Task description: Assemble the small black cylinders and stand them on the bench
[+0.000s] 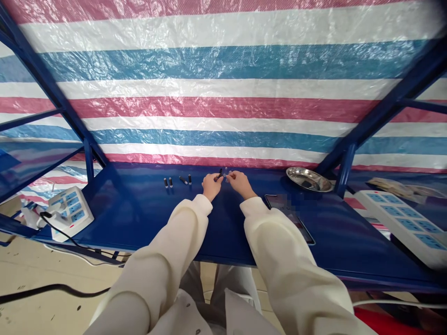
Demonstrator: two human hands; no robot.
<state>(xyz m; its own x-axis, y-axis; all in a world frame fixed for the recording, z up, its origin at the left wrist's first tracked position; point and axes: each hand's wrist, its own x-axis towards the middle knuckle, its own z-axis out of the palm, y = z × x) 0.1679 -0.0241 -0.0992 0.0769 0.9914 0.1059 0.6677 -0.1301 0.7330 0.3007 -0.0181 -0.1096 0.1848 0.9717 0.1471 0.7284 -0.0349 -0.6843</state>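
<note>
My left hand (212, 186) is closed in a pinch on a small dark tube (219, 174) near the back of the blue shelf. Close beside it, my right hand (240, 184) has its fingertips together around a small clear piece (227, 178), whose exact kind is too small to make out. Another little clear piece (226, 170) shows just behind the fingertips. Off to the left are several similar dark tubes with pale ends: a pair of upright tubes (168, 182), a lying tube (183, 180) and a standing tube (190, 179).
A round metal dish (309, 179) sits at the back right. In front of it, partly under my right sleeve, lies a phone or tablet (291, 216). Power strips stand at the left (71, 211) and the right (407, 223). Blue metal posts and a striped sheet (223, 109) bound the blue shelf (139, 209).
</note>
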